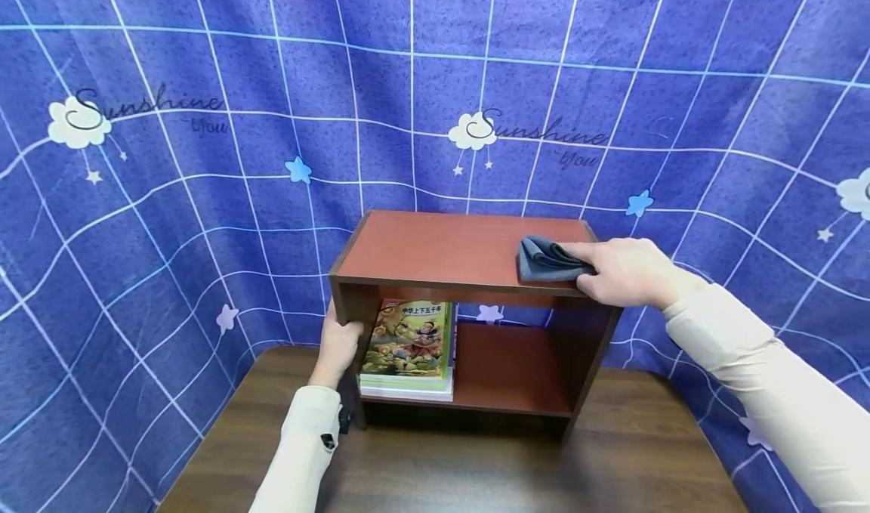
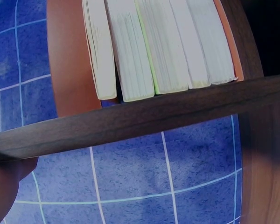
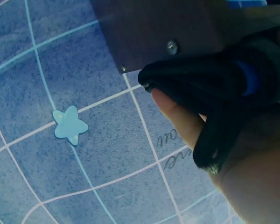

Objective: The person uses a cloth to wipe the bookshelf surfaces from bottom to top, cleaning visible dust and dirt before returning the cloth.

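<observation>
A small wooden shelf [image 1: 435,245] with a reddish-brown top stands on the table. At the right end of that top, my right hand [image 1: 621,271] holds a folded dark grey-blue cloth [image 1: 544,262] against the surface. In the right wrist view the cloth [image 3: 191,77] bunches between the fingers, beside the shelf's side panel [image 3: 154,37]. My left hand [image 1: 337,347] grips the shelf's left side panel by its front edge. Only part of the left hand [image 2: 4,186] appears in the left wrist view. A stack of books [image 1: 411,343] lies inside the shelf, at the left.
The brown wooden table [image 1: 435,464] extends in front of the shelf and to both sides. A blue curtain [image 1: 408,90] with white grid lines, clouds and stars hangs behind and around it. Several books [image 2: 149,51] show their page edges in the left wrist view.
</observation>
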`<state>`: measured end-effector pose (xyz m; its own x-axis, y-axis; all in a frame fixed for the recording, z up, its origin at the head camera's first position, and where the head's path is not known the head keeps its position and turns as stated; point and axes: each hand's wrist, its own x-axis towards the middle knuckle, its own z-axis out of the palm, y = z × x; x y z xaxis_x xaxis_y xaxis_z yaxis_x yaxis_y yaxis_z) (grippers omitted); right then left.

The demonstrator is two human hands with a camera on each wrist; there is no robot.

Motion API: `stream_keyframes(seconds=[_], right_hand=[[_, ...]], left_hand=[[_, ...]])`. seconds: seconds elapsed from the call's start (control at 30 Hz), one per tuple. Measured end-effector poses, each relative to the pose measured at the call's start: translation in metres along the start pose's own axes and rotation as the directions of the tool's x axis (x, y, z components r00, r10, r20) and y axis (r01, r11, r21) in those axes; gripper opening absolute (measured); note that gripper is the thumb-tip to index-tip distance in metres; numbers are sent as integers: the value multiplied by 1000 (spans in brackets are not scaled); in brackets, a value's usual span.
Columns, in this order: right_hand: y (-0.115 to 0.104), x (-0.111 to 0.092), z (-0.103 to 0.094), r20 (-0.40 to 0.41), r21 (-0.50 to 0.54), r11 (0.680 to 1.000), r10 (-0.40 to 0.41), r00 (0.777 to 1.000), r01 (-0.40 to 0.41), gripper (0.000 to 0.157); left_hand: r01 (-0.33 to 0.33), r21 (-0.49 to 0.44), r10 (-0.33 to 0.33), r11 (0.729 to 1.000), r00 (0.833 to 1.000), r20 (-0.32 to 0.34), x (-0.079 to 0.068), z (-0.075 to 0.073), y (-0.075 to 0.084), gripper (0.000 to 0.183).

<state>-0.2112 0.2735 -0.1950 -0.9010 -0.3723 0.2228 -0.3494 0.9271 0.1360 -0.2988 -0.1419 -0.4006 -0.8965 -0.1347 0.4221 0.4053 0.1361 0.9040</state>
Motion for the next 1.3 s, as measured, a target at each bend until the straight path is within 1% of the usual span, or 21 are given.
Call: stream_keyframes(seconds=[0.13,0.2,0.27,0.3,0.4,0.47,0.53,0.63,0.7,0.73,0.8,0.87,0.9,1.0,1.13,1.2,1.23,1.27,1.3], right_hand=[[-6,-16,4,-85,-8,999,-43,995,43,55],[-8,-24,8,-135,-14,997,-76,988,75,57],[-10,-32,11,-191,-27,993,-117,975,114,61],[-11,-36,13,-223,-35,990,-138,965,133,64],[-12,-40,21,-331,-74,981,-192,924,177,71],[-13,-41,26,-386,-94,978,-208,899,185,74],[-13,-41,31,-425,-106,978,-209,881,181,76],[-13,-46,38,-463,-108,981,-195,864,164,80],[-13,-50,43,-496,-112,982,-187,848,151,83],[-13,-52,46,-515,-115,983,-182,837,143,84],[-14,-55,53,-560,-131,984,-177,809,124,85],[-16,-58,61,-621,-142,984,-171,765,105,81],[-17,-60,66,-654,-144,985,-166,738,94,78],[-23,-65,80,-751,-137,989,-145,644,62,65],[-32,-66,96,-857,-115,992,-126,500,53,50],[-35,-65,104,-893,-111,992,-123,433,53,45],[-37,-65,109,-910,-111,992,-123,396,52,41],[-38,-65,114,-924,-111,993,-120,364,48,39],[-40,-65,119,-933,-110,993,-118,339,43,37]], left_hand=[[-11,-4,11,1000,1000,3,0,-2,0,79],[-16,-7,16,1000,1000,10,0,-2,-1,79],[-20,-7,20,1000,1000,13,0,-2,0,80],[-18,-12,18,1000,1000,18,0,-2,1,80],[-4,-12,5,1000,1000,25,-5,-2,17,77],[5,-8,-5,1000,1000,27,-9,-2,27,76],[12,3,-12,1000,999,34,-13,-2,37,74],[15,5,-15,1000,999,40,-13,-1,37,74],[17,-3,-17,1000,999,41,-12,-1,38,72],[16,-5,-16,1000,999,39,-12,0,38,72],[8,-10,-8,1000,999,34,-11,0,39,72],[2,-9,-1,1000,1000,29,-11,1,39,71],[-2,-8,2,1000,1000,30,-11,1,40,71],[4,-13,-4,1000,1000,27,-10,2,40,69],[13,-16,-13,1000,1000,16,-10,2,39,67],[16,-8,-16,1000,1000,10,-10,2,38,66],[17,-8,-17,1000,1000,11,-10,2,38,66],[16,-7,-16,1000,1000,11,-10,3,38,65],[14,-6,-14,1000,1000,10,-11,3,39,65]])
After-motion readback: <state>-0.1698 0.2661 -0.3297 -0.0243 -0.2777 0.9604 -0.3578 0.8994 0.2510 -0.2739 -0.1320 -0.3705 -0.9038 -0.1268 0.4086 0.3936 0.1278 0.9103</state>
